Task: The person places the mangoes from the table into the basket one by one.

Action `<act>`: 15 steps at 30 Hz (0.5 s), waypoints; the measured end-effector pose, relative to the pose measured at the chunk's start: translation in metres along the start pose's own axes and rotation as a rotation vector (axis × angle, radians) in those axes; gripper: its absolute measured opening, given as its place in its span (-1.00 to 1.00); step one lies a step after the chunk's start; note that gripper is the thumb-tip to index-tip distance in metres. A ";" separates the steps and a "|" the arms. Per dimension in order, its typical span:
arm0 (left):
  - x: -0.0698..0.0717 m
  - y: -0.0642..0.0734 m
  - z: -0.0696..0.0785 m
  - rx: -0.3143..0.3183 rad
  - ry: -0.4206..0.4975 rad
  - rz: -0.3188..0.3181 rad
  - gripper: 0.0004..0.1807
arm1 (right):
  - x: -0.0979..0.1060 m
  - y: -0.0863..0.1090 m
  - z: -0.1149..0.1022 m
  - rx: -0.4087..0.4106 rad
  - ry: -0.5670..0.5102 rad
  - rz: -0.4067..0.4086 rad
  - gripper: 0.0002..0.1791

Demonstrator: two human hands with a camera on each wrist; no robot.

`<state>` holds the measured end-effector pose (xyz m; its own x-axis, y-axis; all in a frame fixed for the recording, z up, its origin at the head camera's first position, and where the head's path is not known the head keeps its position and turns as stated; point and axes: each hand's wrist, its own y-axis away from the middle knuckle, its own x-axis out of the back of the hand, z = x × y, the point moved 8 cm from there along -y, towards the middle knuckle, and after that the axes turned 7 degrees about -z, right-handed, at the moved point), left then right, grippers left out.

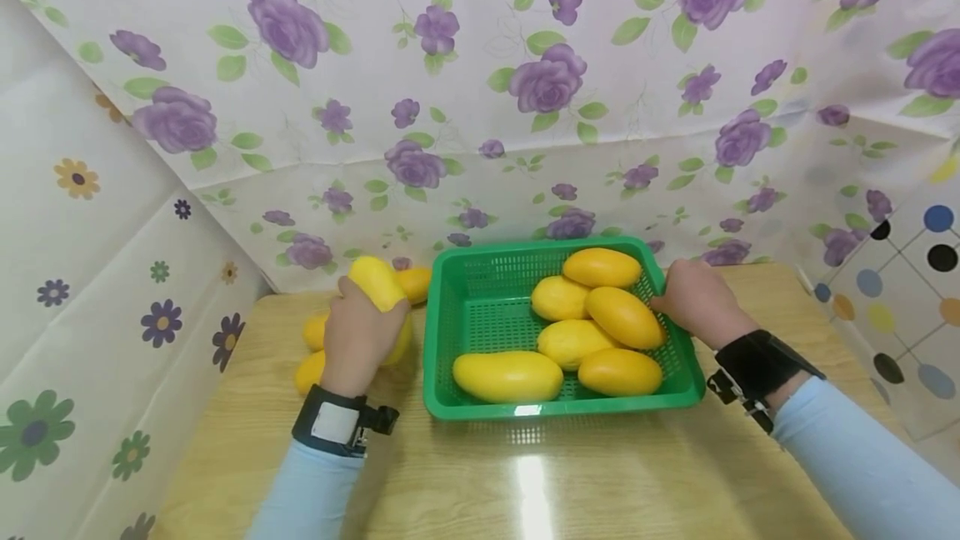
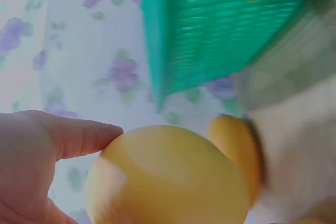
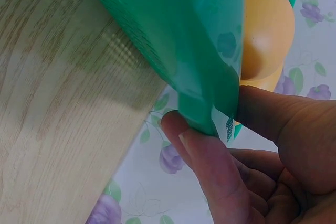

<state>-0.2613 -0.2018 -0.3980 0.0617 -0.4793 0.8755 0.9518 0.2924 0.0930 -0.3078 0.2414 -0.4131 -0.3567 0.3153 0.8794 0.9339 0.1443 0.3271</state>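
My left hand (image 1: 360,342) grips a large yellow mango (image 1: 377,282), tilted, left of the green basket. In the left wrist view, the thumb presses on the side of this mango (image 2: 168,177); the other fingers are largely hidden. My right hand (image 1: 701,300) pinches the right rim of the basket (image 1: 430,340). Seen from the right wrist, its thumb lies inside the basket rim (image 3: 205,93) and its fingers outside. Several mangoes lie in the basket, mostly in its right half, with a long yellow mango (image 1: 508,377) at the front left.
Near the left hand, a mango (image 1: 415,283) lies behind on the wooden table (image 1: 465,473), and two more, one of them a mango (image 1: 309,373), are partly hidden by that hand. A flowered sheet (image 1: 465,107) hangs behind the table, with patterned sheets at both sides.
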 end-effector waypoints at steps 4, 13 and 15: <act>0.022 0.005 0.021 -0.095 0.029 0.093 0.07 | 0.000 0.000 -0.001 0.006 0.001 0.003 -0.68; 0.040 0.016 0.085 -0.311 0.083 0.129 0.12 | 0.001 -0.002 0.000 0.011 0.008 0.008 -0.69; 0.038 0.019 0.098 -0.347 0.096 0.118 0.11 | 0.001 -0.003 0.000 0.012 0.007 0.010 -0.70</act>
<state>-0.2703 -0.1333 -0.3161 0.1888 -0.5395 0.8206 0.9807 0.0600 -0.1862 -0.3105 0.2413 -0.4132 -0.3470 0.3102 0.8851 0.9371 0.1520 0.3141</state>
